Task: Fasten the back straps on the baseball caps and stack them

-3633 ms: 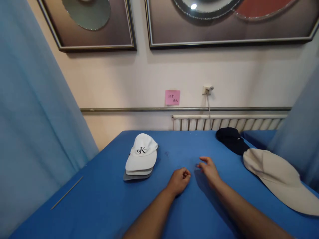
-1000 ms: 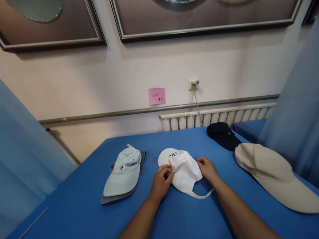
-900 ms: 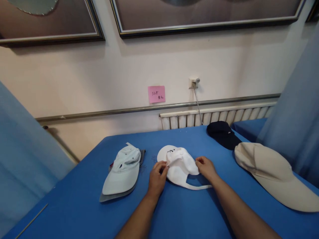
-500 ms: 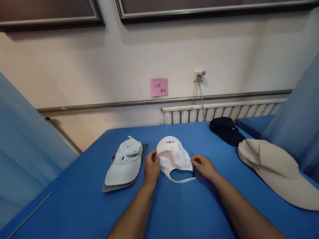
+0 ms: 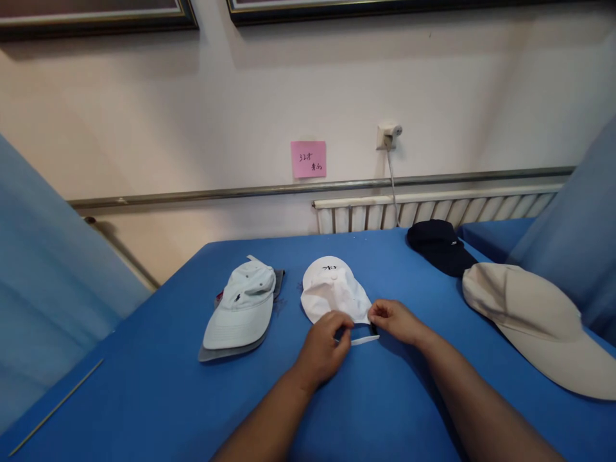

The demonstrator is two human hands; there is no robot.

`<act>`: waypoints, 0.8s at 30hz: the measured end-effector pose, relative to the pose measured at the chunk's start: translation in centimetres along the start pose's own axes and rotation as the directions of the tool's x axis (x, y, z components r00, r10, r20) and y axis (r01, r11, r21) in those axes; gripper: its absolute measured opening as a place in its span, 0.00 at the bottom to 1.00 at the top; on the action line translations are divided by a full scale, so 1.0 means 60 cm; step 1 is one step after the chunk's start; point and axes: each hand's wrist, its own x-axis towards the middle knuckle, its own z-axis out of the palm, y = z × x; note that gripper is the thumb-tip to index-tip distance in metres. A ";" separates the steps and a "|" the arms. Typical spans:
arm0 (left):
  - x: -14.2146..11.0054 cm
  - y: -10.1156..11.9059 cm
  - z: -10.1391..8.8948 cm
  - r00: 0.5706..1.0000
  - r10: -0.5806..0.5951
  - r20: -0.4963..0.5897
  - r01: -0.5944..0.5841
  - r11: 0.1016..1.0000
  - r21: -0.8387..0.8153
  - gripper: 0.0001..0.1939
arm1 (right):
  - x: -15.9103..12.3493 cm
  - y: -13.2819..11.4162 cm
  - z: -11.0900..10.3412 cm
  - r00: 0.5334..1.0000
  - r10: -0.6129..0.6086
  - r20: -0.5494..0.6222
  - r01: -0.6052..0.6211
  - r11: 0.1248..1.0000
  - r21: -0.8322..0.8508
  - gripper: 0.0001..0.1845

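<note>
A white cap (image 5: 334,296) with dark lettering lies on the blue-covered table, its brim pointing away from me and its strap opening facing me. My right hand (image 5: 397,323) pinches the cap's rim at the right, close to the dark end of the strap. In front of the cap, my left hand (image 5: 325,346) curves over the strap opening, thumb and fingers apart, hiding part of the white strap (image 5: 364,341). Whether it touches the strap I cannot tell. To the left, a pale blue cap (image 5: 243,311) rests on top of a grey one (image 5: 226,352).
At the right lie a navy cap (image 5: 436,244) and a beige long-brimmed cap (image 5: 534,314). A thin stick (image 5: 58,405) is at the left edge. Behind the table (image 5: 158,391) are a radiator (image 5: 423,210), a metal rail (image 5: 231,192) and a plugged-in cord (image 5: 393,179). Blue curtains (image 5: 52,289) hang at both sides.
My left hand has let go of the cap's left side and moved right, in front of the strap opening. My right hand stays at the cap's right rim. The view has tilted slightly down.
</note>
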 end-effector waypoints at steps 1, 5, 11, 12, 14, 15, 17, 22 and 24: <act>0.000 0.003 0.003 0.998 0.002 0.067 -0.003 1.000 0.022 0.09 | 0.000 0.002 0.001 1.000 -0.002 0.027 0.001 0.999 0.035 0.05; 0.004 0.001 0.007 0.966 0.013 0.257 -0.041 0.994 0.105 0.13 | -0.006 0.000 0.003 0.994 0.000 0.108 -0.009 0.996 0.086 0.07; 0.007 -0.012 0.010 0.956 -0.009 0.294 -0.040 0.986 0.161 0.05 | -0.020 -0.022 0.000 0.993 0.034 0.111 -0.022 0.994 -0.108 0.13; 0.006 -0.013 0.009 0.958 -0.007 0.288 -0.040 0.987 0.159 0.05 | -0.022 -0.027 -0.001 0.995 0.037 0.096 -0.022 0.988 -0.155 0.13; 0.005 -0.012 0.006 0.962 -0.004 0.271 -0.038 0.988 0.150 0.05 | -0.025 -0.038 -0.002 0.996 0.036 0.079 -0.016 0.970 -0.243 0.16; 0.004 -0.011 0.003 0.966 -0.003 0.259 -0.036 0.989 0.146 0.06 | -0.027 -0.044 -0.002 0.997 0.032 0.075 -0.010 0.960 -0.279 0.17; 0.003 -0.006 -0.002 0.974 -0.001 0.226 -0.031 0.990 0.139 0.06 | -0.031 -0.055 -0.002 0.997 0.020 0.068 0.005 0.941 -0.338 0.18; 0.002 0.005 -0.008 0.988 0.006 0.152 -0.022 0.994 0.105 0.05 | -0.029 -0.059 -0.002 0.997 -0.064 0.049 0.077 0.929 -0.363 0.09; 0.004 0.004 -0.007 0.991 -0.006 0.130 -0.004 0.997 0.078 0.05 | -0.022 -0.049 -0.003 0.995 -0.093 0.025 0.097 0.946 -0.310 0.03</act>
